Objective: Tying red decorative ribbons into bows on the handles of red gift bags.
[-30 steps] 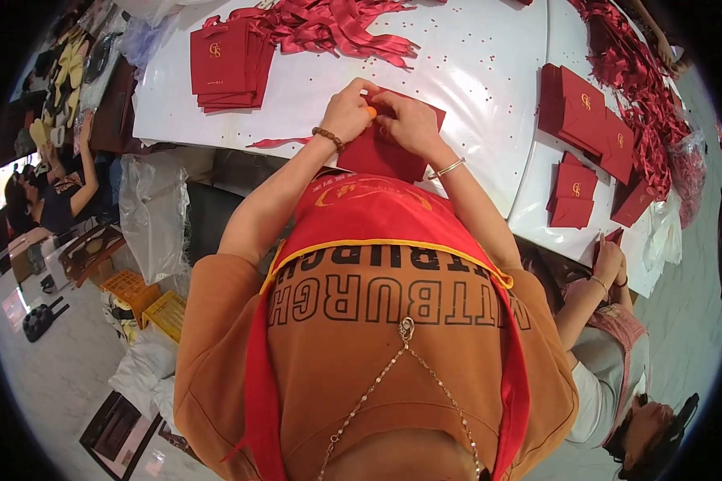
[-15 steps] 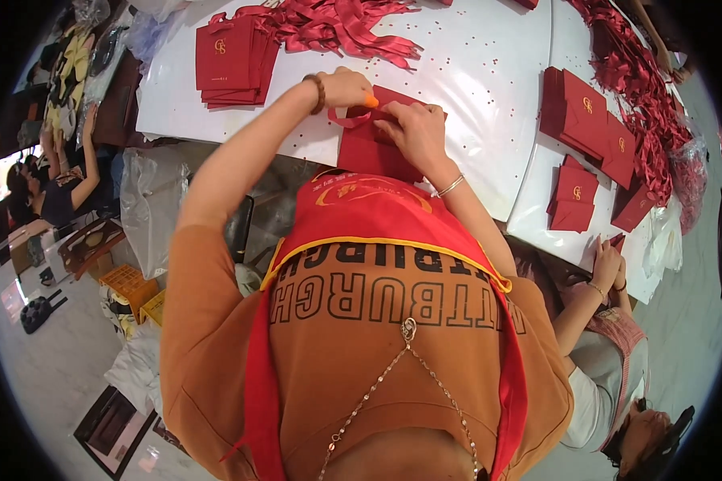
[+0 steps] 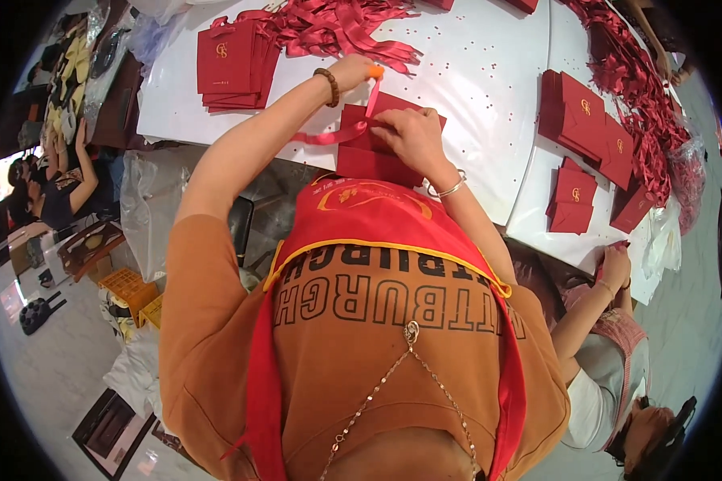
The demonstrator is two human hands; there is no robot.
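At the table's near edge, just in front of me, lies a red paper gift bag. A red satin ribbon runs from its middle, one end trailing left over the table edge and another part pulled up taut. My left hand, with an orange cover on a fingertip, is closed on that upper part, above the bag. My right hand rests on the bag's right side, its fingers closed on the bag near where the ribbon comes out. Its fingertips are partly hidden.
Stacked red bags stand at the far left beside a heap of red ribbons. More red bags and ribbons cover the right table, where another person's hands work. Small dark bits dot the white tabletop.
My left hand has moved up and away from the bag, drawing the ribbon taut. The ribbon's loop has opened into a loose end at the left. My right hand stays on the bag.
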